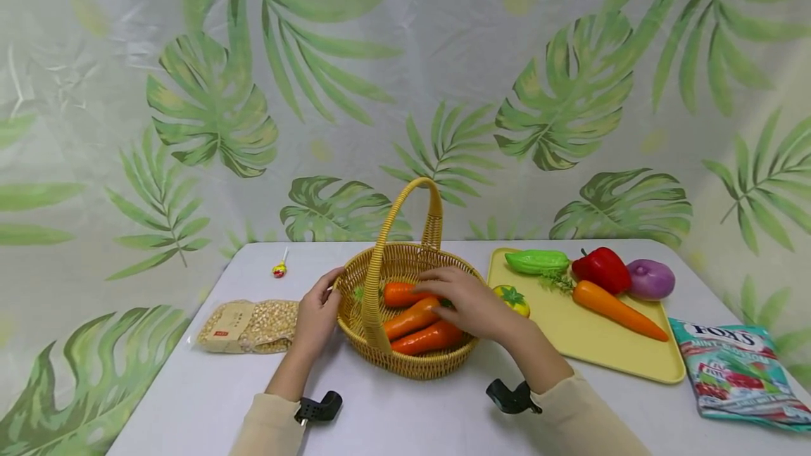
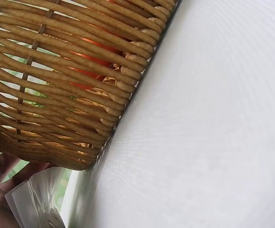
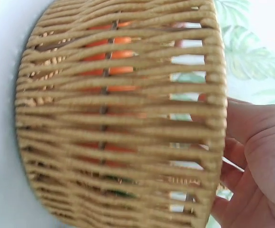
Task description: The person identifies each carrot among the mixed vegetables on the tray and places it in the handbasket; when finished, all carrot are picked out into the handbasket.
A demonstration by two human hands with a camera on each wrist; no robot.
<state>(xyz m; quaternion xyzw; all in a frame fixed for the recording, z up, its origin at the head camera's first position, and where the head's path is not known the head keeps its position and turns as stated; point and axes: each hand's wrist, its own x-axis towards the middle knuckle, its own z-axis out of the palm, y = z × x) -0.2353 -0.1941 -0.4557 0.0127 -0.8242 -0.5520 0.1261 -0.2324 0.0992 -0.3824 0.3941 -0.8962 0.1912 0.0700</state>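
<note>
A yellow wicker basket [image 1: 415,368] with a tall arched handle stands on the table, with orange carrots [image 1: 427,338] lying inside. My left hand [image 1: 315,315] holds the basket's left rim, thumb and fingers at the edge. In the left wrist view, part of that hand [image 2: 2,183] shows beside the woven wall. My right hand [image 1: 469,301] reaches over the right rim, its fingers spread above the carrots with the thumb apart. The right wrist view has this hand [image 3: 266,156] at the rim, the fingertips partly hidden behind the weave.
Left of the basket lie a bag of pale kernels [image 1: 247,327] and a lollipop [image 1: 279,269]. At right, a yellow tray [image 1: 589,343] bears a green vegetable [image 1: 537,261], red pepper [image 1: 602,269], carrot [image 1: 617,309], purple eggplant [image 1: 651,279] and yellow vegetable [image 1: 512,299]. A FOX'S candy bag [image 1: 738,375] lies beyond.
</note>
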